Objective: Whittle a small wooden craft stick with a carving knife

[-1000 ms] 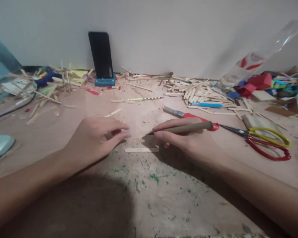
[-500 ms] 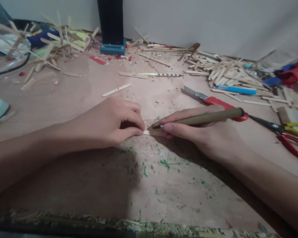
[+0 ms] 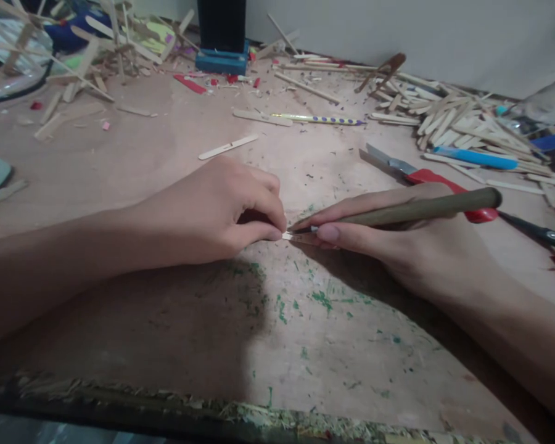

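Note:
My left hand [image 3: 222, 213] rests on the worn board [image 3: 277, 345] with thumb and forefinger pinched on a small wooden stick [image 3: 287, 235], of which only a pale sliver shows between the two hands. My right hand [image 3: 398, 237] grips a brown-handled craft knife [image 3: 420, 208] like a pen. The knife's dark tip touches the stick right beside my left fingertips.
A red utility knife [image 3: 425, 179] and scissors [image 3: 543, 234] lie behind my right hand. A heap of wooden sticks [image 3: 448, 123] and a blue pen [image 3: 476, 157] are at the right rear. A striped pencil [image 3: 319, 119], loose sticks [image 3: 229, 147] and a phone stand [image 3: 222, 60] sit further back.
My left hand has closed onto the stick that lay loose on the board, and the knife tip has come down onto it. The view has tilted downward and closer.

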A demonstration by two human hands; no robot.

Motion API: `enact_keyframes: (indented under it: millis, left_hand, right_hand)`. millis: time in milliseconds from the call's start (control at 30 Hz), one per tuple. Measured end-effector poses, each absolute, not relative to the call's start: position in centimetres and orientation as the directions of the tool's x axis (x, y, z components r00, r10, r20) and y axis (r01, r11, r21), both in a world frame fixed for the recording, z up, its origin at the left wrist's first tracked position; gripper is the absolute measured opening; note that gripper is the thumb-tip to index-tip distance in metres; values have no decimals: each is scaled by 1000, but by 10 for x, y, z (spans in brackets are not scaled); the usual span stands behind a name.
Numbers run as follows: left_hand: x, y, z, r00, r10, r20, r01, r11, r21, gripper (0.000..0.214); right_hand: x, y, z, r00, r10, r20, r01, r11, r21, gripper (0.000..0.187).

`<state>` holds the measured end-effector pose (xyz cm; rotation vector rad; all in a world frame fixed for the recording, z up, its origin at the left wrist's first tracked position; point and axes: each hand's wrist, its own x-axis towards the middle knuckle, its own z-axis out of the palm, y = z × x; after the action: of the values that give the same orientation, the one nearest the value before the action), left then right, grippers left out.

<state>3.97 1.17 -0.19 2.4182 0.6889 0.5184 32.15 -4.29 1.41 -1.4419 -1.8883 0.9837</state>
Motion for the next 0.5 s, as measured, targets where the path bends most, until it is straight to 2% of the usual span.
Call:
enact_keyframes:
  millis: [300,500]
  left_hand:
    - [40,11,-1,786,596,162,407,-697,591,35]
    - [40,12,-2,790,575,213,363,-718,594,38]
  right_hand:
    - [322,-43,16,-279,960,-13,565,153,-811,10]
    - [324,-42,14,-278,960,-16,571,152,-807,15]
